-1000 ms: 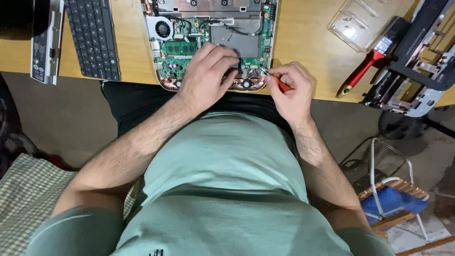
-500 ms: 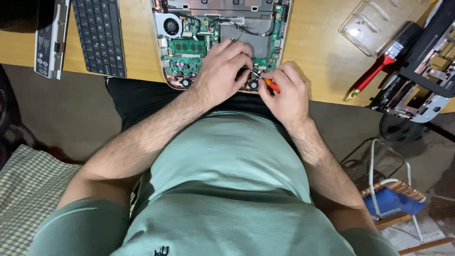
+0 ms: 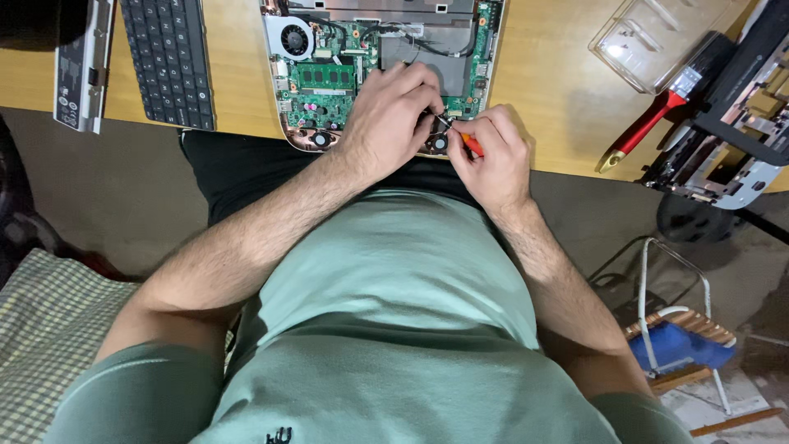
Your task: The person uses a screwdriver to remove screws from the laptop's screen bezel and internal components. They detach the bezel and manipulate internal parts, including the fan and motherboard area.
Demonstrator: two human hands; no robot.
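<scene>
We find an opened laptop (image 3: 386, 49) lying at the near edge of a wooden table (image 3: 542, 90), its green board (image 3: 325, 99) and round fan (image 3: 293, 39) exposed. The left hand (image 3: 390, 115) rests on the board's lower right part, fingers curled down onto it; whether they pinch anything we cannot tell. The right hand (image 3: 491, 152) is just beside it, touching it at the fingertips, and is clenched around a screwdriver (image 3: 468, 142) with an orange handle. The tool's tip points toward the left hand and meets the laptop near its lower right corner; the exact contact point is hidden by the fingers.

To the left of the laptop we note a detached black keyboard (image 3: 168, 57) and, further left, a narrow grey panel (image 3: 80, 62). To the right, well apart from the hands, lie a clear plastic case (image 3: 657, 41) and a red-handled brush (image 3: 649, 123), beside a black and silver chassis (image 3: 731, 140) at the table's right end. A small stool (image 3: 682, 345) stands on the floor at lower right.
</scene>
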